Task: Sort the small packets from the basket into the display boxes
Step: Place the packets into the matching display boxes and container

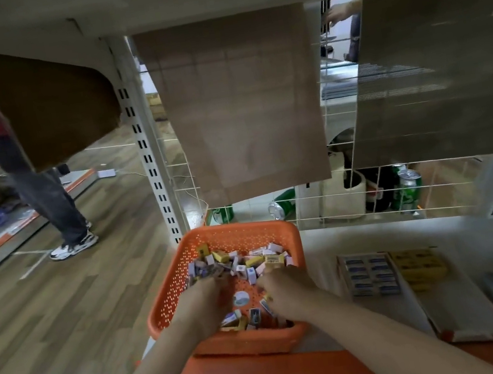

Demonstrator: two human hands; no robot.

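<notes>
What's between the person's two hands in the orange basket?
Head view: between left hand and right hand, basket floor with a round white sticker, plus small packets nearer the wrists.

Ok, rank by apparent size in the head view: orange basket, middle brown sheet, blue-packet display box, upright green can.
1. middle brown sheet
2. orange basket
3. blue-packet display box
4. upright green can (farther off)

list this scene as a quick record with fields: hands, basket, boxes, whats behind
basket: orange, perforated, on the white shelf, left of the boxes
packets: small, yellow, purple and white, loose in the basket
left hand: down in the basket among packets; grip too blurred to tell
right hand: in the basket beside it, likewise unclear
display boxes: two side by side; one holds blue packets, one yellow
behind: green cans
</notes>
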